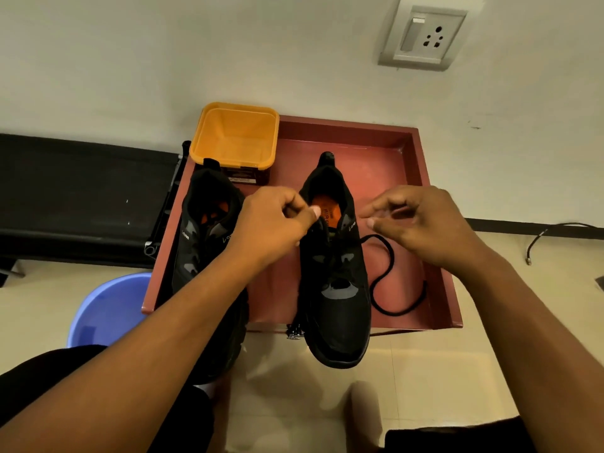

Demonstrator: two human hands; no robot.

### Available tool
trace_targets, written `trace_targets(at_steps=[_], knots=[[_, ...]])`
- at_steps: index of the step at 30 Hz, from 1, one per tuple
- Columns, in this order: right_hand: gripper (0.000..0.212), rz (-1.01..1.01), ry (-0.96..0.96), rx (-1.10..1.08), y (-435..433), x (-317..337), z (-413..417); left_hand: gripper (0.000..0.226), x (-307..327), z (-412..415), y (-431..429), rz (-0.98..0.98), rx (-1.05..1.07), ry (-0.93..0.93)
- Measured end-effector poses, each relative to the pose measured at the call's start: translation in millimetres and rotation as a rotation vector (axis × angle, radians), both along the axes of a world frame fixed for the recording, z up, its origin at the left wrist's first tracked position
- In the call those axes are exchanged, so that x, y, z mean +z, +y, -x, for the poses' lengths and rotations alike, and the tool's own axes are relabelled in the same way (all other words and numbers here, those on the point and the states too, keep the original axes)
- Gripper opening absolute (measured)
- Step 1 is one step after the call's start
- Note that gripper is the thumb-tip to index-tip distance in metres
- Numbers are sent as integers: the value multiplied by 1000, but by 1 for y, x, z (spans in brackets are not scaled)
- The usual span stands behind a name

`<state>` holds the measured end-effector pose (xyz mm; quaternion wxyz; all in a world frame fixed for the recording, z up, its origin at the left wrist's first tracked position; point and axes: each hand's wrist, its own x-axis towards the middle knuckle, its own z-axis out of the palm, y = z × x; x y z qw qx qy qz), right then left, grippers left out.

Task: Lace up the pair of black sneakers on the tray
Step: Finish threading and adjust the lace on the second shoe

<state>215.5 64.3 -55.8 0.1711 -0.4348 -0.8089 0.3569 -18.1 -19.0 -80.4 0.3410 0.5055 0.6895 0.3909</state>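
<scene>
Two black sneakers with orange insoles lie on a red tray (408,148), toes toward me. The right sneaker (336,289) overhangs the tray's near edge, and so does the left sneaker (209,243), partly hidden under my left forearm. My left hand (274,223) pinches the lace at the right sneaker's collar, on its left side. My right hand (421,223) hovers just right of that collar with fingers curled; whether it pinches the lace is unclear. A loose black lace (389,276) curls over the tray to the right of the shoe.
An orange plastic tub (235,135) stands at the tray's far left corner. A blue bucket (108,308) sits on the floor at the left, beside a black bench (78,191). A wall socket (425,37) is up right, and a cable (549,233) lies on the floor.
</scene>
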Motion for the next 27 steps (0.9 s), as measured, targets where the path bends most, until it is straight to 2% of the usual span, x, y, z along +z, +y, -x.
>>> trace_targets(at_steps=[3,6,10,14,16,19,23,27], knots=[[14,38,15,77,-8,-1,13,24,2,-9,-12,87,-14,-46],[17,40,3,111,-12,-6,22,21,1,-16,-17,111,-9,-8],[21,-21,-44,153,-13,-12,29,18,-3,-19,-16,123,39,1],[12,-96,-96,178,-12,-17,35,19,-9,-26,-16,166,65,22],[7,-96,-135,188,-13,-17,39,19,-13,-30,-17,239,88,-126],[16,-28,-220,216,-15,-20,45,19,-18,-32,-21,311,111,-458],[18,78,-207,222,-13,-25,49,17,-28,-33,-28,245,139,-519],[22,131,-72,148,-13,-29,50,9,-31,-33,-30,152,186,-428]])
